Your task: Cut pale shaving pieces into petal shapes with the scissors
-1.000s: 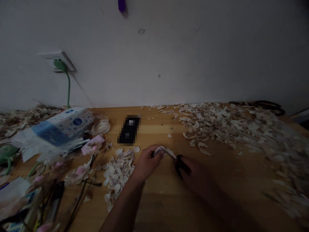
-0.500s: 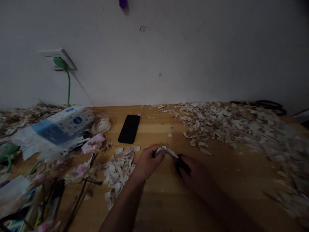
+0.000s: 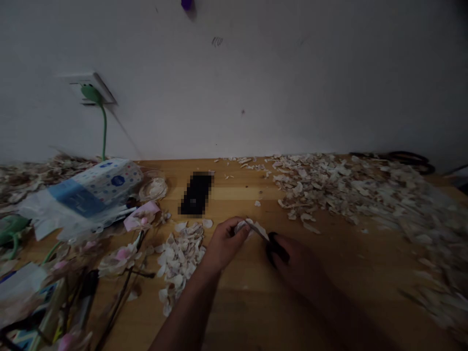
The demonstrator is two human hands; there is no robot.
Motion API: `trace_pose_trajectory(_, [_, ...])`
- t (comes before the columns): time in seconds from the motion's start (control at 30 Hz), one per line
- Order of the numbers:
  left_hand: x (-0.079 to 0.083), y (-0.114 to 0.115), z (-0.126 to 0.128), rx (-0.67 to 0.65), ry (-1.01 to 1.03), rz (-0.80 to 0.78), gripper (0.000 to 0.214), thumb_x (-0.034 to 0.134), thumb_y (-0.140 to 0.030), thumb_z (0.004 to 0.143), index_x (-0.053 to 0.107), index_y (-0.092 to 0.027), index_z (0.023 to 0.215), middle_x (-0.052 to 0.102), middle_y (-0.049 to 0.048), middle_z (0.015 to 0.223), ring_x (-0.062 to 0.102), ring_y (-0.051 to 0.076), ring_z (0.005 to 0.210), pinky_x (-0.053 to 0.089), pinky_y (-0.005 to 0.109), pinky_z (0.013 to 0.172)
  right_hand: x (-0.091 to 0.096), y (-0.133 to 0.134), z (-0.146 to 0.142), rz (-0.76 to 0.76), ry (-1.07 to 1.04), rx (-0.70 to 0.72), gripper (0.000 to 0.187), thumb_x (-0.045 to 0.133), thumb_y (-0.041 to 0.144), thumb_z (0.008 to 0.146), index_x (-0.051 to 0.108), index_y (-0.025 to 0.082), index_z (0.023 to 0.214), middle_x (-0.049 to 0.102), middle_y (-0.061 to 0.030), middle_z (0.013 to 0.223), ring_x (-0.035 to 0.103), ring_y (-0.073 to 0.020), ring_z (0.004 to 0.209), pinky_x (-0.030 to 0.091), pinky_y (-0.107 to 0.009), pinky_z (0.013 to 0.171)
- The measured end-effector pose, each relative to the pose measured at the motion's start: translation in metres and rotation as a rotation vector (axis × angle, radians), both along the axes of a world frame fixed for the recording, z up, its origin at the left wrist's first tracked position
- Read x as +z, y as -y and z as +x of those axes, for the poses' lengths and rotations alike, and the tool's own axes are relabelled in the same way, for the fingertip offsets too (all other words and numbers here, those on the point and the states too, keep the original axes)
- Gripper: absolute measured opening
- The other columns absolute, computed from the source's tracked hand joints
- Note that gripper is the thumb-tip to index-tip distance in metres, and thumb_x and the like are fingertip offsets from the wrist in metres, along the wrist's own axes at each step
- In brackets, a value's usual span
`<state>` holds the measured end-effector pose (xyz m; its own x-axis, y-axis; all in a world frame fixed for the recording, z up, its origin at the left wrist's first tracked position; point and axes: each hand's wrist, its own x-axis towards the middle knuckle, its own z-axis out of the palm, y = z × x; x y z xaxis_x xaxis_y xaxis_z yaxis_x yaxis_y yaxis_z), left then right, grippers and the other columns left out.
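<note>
On the wooden table (image 3: 329, 292), right of the heap of cut petals (image 3: 181, 253), the right hand (image 3: 298, 265) seems closed around black scissors (image 3: 276, 249); it is dark there. Their blade points up-left. The left hand (image 3: 224, 243) pinches a pale petal (image 3: 256, 228) with fingertips together, its long axis running from these fingers toward the scissors.

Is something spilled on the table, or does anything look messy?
Yes. Pale scraps lie strewn across the right side of the table, and a smaller heap sits beside the left hand, which pinches a pale piece. The right hand holds black scissors to it.
</note>
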<state>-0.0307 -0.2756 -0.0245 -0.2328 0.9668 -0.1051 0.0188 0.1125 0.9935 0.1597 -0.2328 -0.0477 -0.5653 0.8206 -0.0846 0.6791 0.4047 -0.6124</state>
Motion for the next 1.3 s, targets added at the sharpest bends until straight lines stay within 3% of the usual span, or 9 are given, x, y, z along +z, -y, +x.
trace_pose_trajectory(0.2, [0.005, 0.001, 0.000, -0.067, -0.088, 0.008, 0.022, 0.059, -0.036, 0.081, 0.064, -0.015, 0.078, 0.057, 0.0000, 0.070, 0.048, 0.013, 0.068, 0.037, 0.023, 0.064, 0.004, -0.001, 0.000, -0.015, -0.014, 0.021, 0.023, 0.048, 0.025, 0.080, 0.064, 0.021, 0.096, 0.069, -0.0061, 0.090, 0.063, -0.0222, 0.081, 0.047, -0.032, 0.071])
trace_pose_trajectory(0.37, [0.005, 0.001, -0.004, -0.084, -0.117, -0.015, 0.022, 0.059, -0.036, 0.081, 0.066, -0.016, 0.078, 0.057, -0.0002, 0.069, 0.047, 0.012, 0.065, 0.037, 0.022, 0.060, 0.003, -0.001, 0.001, -0.022, 0.012, 0.027, 0.026, 0.047, 0.027, 0.081, 0.063, 0.020, 0.100, 0.069, -0.0080, 0.096, 0.063, -0.0237, 0.084, 0.048, -0.033, 0.073])
trace_pose_trajectory(0.5, [0.002, 0.000, -0.001, -0.082, 0.061, -0.048, 0.024, 0.063, -0.039, 0.077, 0.064, -0.015, 0.078, 0.062, 0.0010, 0.068, 0.053, 0.012, 0.062, 0.042, 0.023, 0.061, 0.000, -0.002, 0.002, -0.013, 0.012, 0.034, 0.025, 0.047, 0.027, 0.081, 0.063, 0.020, 0.099, 0.069, -0.0084, 0.097, 0.063, -0.0239, 0.085, 0.048, -0.034, 0.075])
trace_pose_trajectory(0.63, [-0.004, -0.002, 0.003, 0.020, 0.301, -0.050, 0.029, 0.071, -0.041, 0.070, 0.060, -0.016, 0.078, 0.064, -0.0002, 0.066, 0.055, 0.011, 0.053, 0.045, 0.024, 0.056, -0.003, -0.003, 0.002, -0.017, 0.020, 0.030, 0.026, 0.048, 0.027, 0.081, 0.063, 0.021, 0.101, 0.070, -0.0077, 0.097, 0.064, -0.0234, 0.085, 0.049, -0.034, 0.075])
trace_pose_trajectory(0.93, [-0.003, -0.002, 0.001, 0.079, 0.207, -0.067, 0.032, 0.075, -0.042, 0.064, 0.064, -0.015, 0.075, 0.060, -0.0013, 0.063, 0.050, 0.008, 0.050, 0.042, 0.021, 0.051, -0.002, -0.002, 0.002, -0.028, 0.056, 0.032, 0.035, 0.047, 0.025, 0.080, 0.062, 0.015, 0.110, 0.067, -0.0145, 0.110, 0.063, -0.0282, 0.097, 0.049, -0.042, 0.086])
trace_pose_trajectory(1.13, [0.005, -0.001, -0.001, -0.026, 0.167, -0.089, 0.029, 0.072, -0.042, 0.067, 0.065, -0.015, 0.073, 0.060, -0.0009, 0.063, 0.049, 0.009, 0.054, 0.042, 0.020, 0.053, -0.001, -0.003, 0.003, -0.065, 0.056, 0.033, 0.032, 0.047, 0.027, 0.081, 0.062, 0.017, 0.108, 0.068, -0.0114, 0.103, 0.063, -0.0276, 0.092, 0.049, -0.042, 0.082])
trace_pose_trajectory(1.3, [-0.002, -0.001, 0.006, 0.043, 0.392, -0.051, 0.034, 0.075, -0.040, 0.067, 0.064, -0.015, 0.086, 0.062, 0.0005, 0.075, 0.053, 0.010, 0.060, 0.045, 0.023, 0.057, -0.005, -0.003, 0.003, -0.052, 0.038, 0.010, 0.038, 0.046, 0.027, 0.081, 0.059, 0.013, 0.113, 0.067, -0.0141, 0.110, 0.061, -0.0283, 0.097, 0.048, -0.042, 0.086])
